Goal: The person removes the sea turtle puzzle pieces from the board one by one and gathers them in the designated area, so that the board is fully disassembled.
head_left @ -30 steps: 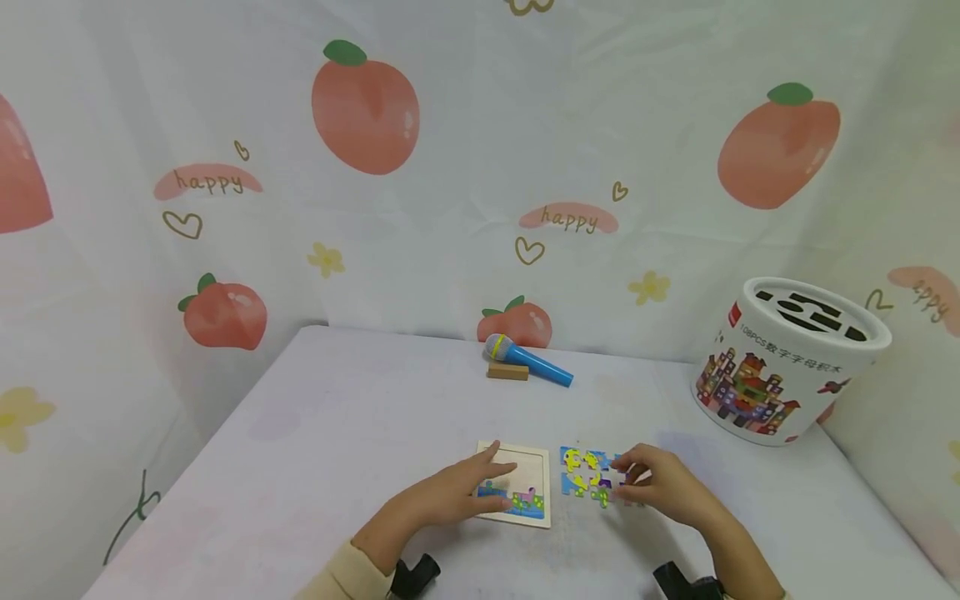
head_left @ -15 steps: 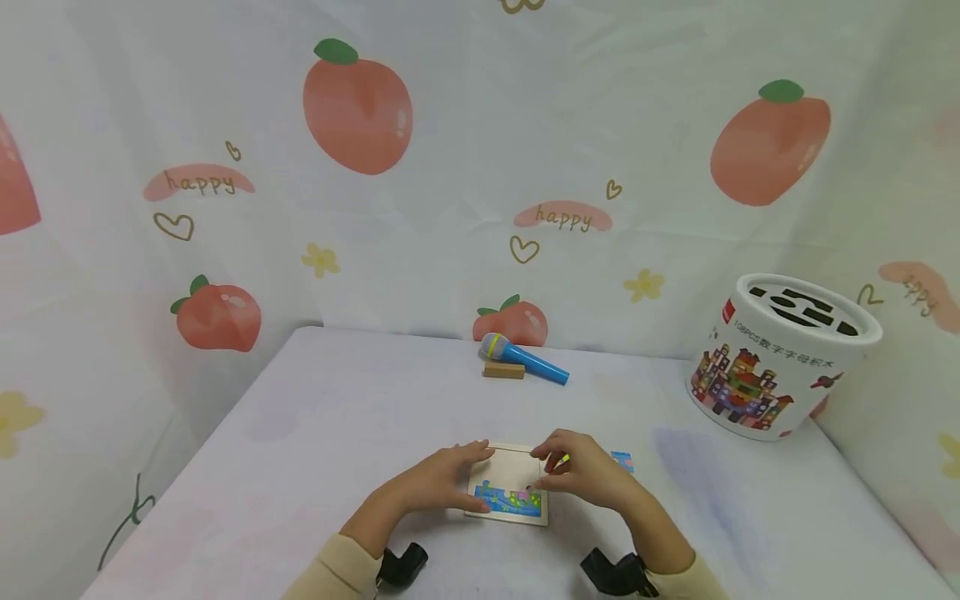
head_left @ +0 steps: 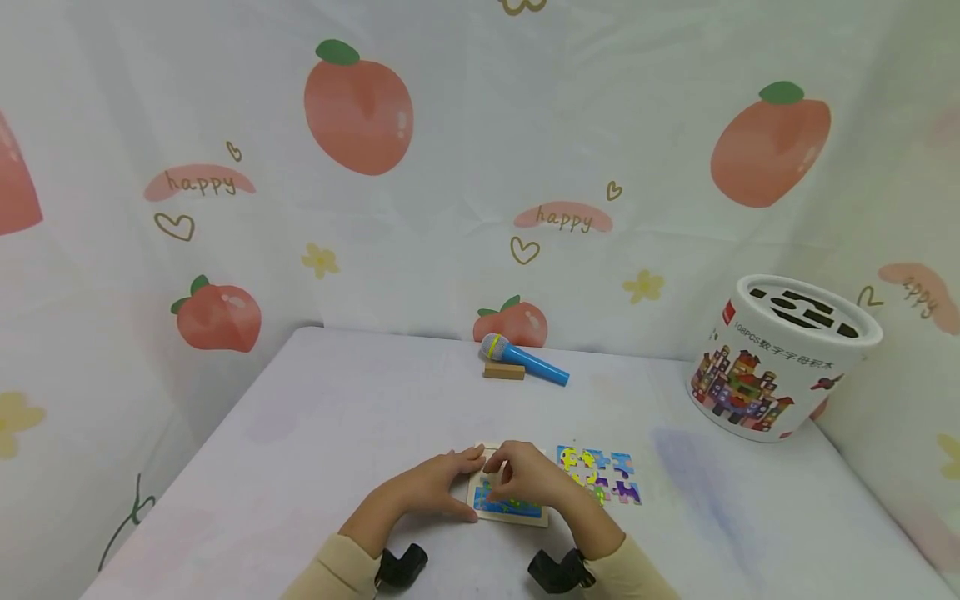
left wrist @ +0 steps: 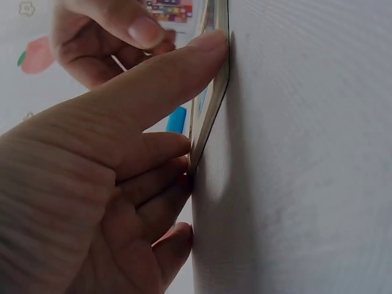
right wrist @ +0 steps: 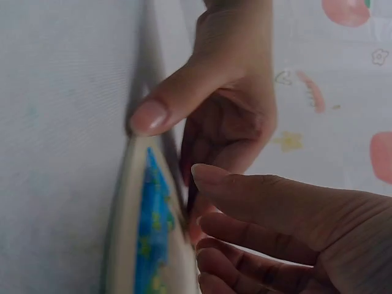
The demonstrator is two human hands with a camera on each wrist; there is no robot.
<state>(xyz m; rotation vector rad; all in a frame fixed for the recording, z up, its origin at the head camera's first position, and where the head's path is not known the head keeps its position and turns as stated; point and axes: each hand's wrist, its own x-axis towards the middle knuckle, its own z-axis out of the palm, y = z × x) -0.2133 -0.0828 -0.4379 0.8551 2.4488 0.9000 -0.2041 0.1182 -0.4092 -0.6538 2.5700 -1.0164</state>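
A square wooden jigsaw tray (head_left: 543, 518) lies on the table, its lower part filled with blue and green pieces (right wrist: 151, 223). My left hand (head_left: 427, 490) grips the tray's left side, thumb at the near corner and fingers along the far edge. Over the tray's left half is my right hand (head_left: 528, 477), thumb and fingers bent together at a small dark-edged puzzle piece (right wrist: 192, 191), mostly hidden by them. In the left wrist view the right hand (left wrist: 104, 37) hangs just beyond the left thumb. Loose puzzle pieces (head_left: 622, 463) lie in rows right of the tray.
A toy microphone (head_left: 534, 364) and a small wooden block (head_left: 504, 372) lie toward the back of the white table (head_left: 337, 400). At the back right stands a large white bucket (head_left: 780, 358) with a slotted lid. A peach-print cloth (head_left: 420, 250) hangs behind.
My right hand has moved left from the loose pieces to above the tray, uncovering the pieces. My left hand has stayed at the tray's left side and closed in on its edge.
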